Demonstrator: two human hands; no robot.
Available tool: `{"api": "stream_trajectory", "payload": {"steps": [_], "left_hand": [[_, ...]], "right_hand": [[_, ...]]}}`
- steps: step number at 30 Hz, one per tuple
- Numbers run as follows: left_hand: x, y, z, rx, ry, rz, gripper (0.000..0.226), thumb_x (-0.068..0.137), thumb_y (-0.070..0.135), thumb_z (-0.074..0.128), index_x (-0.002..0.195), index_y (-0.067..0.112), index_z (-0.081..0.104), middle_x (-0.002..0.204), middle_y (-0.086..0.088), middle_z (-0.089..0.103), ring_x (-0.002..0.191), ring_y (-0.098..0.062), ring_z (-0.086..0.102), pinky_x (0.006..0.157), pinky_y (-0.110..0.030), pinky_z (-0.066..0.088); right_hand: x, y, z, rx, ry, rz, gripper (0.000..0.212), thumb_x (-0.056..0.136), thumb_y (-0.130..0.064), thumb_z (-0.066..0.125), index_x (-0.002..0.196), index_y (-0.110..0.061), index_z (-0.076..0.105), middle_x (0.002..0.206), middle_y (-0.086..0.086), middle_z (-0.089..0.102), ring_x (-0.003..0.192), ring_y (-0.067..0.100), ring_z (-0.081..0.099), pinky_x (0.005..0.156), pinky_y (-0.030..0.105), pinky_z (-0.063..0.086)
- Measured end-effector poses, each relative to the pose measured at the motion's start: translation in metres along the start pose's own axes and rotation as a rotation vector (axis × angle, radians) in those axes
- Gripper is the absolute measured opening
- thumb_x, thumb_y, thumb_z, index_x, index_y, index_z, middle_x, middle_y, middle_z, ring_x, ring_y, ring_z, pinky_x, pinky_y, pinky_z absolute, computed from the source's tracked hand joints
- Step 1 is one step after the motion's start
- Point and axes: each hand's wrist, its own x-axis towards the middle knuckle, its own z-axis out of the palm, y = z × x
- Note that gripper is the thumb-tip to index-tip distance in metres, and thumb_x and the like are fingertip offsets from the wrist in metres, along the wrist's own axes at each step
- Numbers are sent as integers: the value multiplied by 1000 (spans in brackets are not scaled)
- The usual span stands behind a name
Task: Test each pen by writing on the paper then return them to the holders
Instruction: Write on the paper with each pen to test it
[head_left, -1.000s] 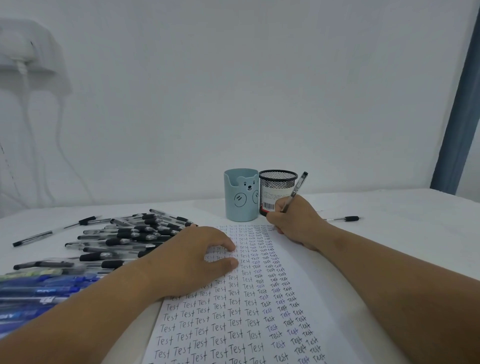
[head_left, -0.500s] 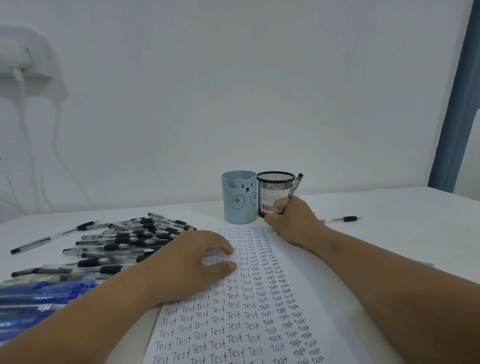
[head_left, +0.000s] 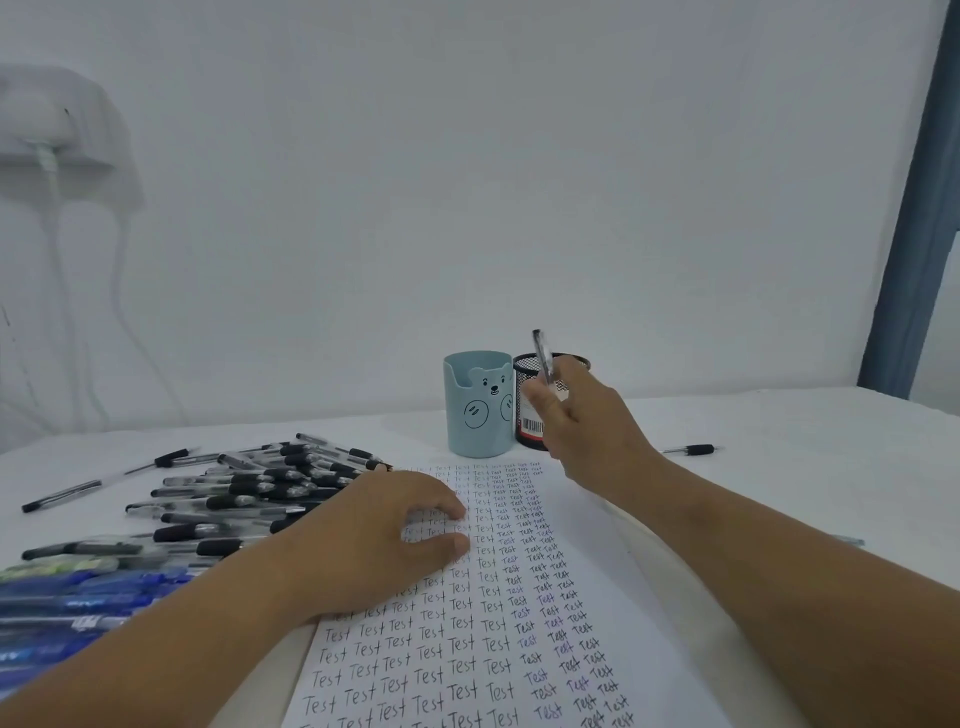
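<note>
Paper: near centre of the tabletop, under the left hand.
Pen pile: left of the paper.
Bear holder: beyond the paper's far edge.
Mesh holder: just right of the bear holder, partly behind the right hand.
Lone pen: far right, apart.

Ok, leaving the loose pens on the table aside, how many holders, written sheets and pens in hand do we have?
Pen holders: 2, a light blue plastic bear-face cup and a black wire-mesh cup
Sheets: 1, a white paper sheet covered in "Test"
Pens in hand: 1, a clear black-trimmed pen in the right hand
Total: 4
</note>
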Motion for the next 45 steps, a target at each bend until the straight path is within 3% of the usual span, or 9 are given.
{"api": "stream_trajectory", "payload": {"steps": [6, 11, 16, 22, 25, 30, 35, 39, 45], "left_hand": [[1, 0, 0, 0, 6, -6, 37, 89, 60, 63, 121, 43, 65, 127, 36, 53, 124, 15, 43, 110, -17, 32], [0, 0, 1, 11, 7, 4, 35, 89, 60, 62, 120, 44, 65, 122, 40, 52, 117, 22, 41, 105, -12, 31], [0, 2, 1, -8, 17, 3, 36, 90, 56, 63, 122, 39, 66, 121, 37, 52, 123, 15, 44, 110, -15, 31], [-2, 3, 3, -46, 38, 21, 27, 90, 55, 65, 115, 44, 67, 120, 40, 56, 119, 20, 44, 111, -18, 33], [-1, 5, 4, -25, 42, 34, 25, 91, 56, 63, 114, 46, 66, 120, 41, 56, 119, 20, 43, 106, -16, 34], [-4, 5, 5, -26, 30, 48, 24, 90, 57, 62, 112, 46, 66, 118, 43, 54, 115, 29, 38, 113, -15, 27], [-4, 7, 5, -45, 36, 43, 23, 90, 56, 62, 111, 47, 65, 117, 45, 53, 114, 33, 35, 120, -21, 22], [-3, 6, 5, -37, 35, 43, 23, 91, 56, 62, 111, 47, 65, 117, 45, 53, 114, 34, 34, 117, -18, 23], [-6, 6, 5, -47, 50, 34, 21, 89, 57, 64, 109, 50, 66, 118, 44, 55, 117, 26, 41, 110, -17, 33]], "right_hand": [[-8, -7, -5, -73, 24, -107, 36, 103, -23, 51, 69, -13, 47, 56, -6, 44, 46, 6, 40, 47, 17, 31], [-12, -7, -5, 59, -5, -52, 31, 103, -19, 45, 89, -11, 71, 50, -8, 50, 44, 10, 35, 44, 20, 30], [-10, -6, -5, 31, -49, -89, 27, 101, -21, 53, 79, -23, 68, 58, -11, 51, 51, 5, 36, 50, 16, 31], [1, 4, -47, -394, -165, -86, 20, 95, -9, 65, 108, -18, 75, 85, -13, 56, 77, -1, 55, 64, 11, 34], [1, 16, -85, -425, -231, 40, 33, 90, 5, 58, 94, -25, 72, 77, -8, 69, 65, -5, 61, 56, 8, 41], [4, 37, -110, -605, -366, 217, 17, 85, -5, 75, 90, -21, 79, 96, 0, 74, 84, 12, 62, 65, 13, 44], [4, 50, -99, -619, -312, 217, 17, 83, -6, 77, 94, -18, 80, 99, 2, 73, 89, 16, 63, 64, 13, 44], [8, 54, -89, -662, -250, 200, 21, 82, -4, 74, 90, -23, 78, 95, -4, 72, 92, 19, 66, 82, 30, 55], [7, 44, -79, -702, -229, 113, 35, 86, 1, 60, 104, -26, 74, 97, -13, 58, 89, 10, 55, 78, 24, 44]]}}
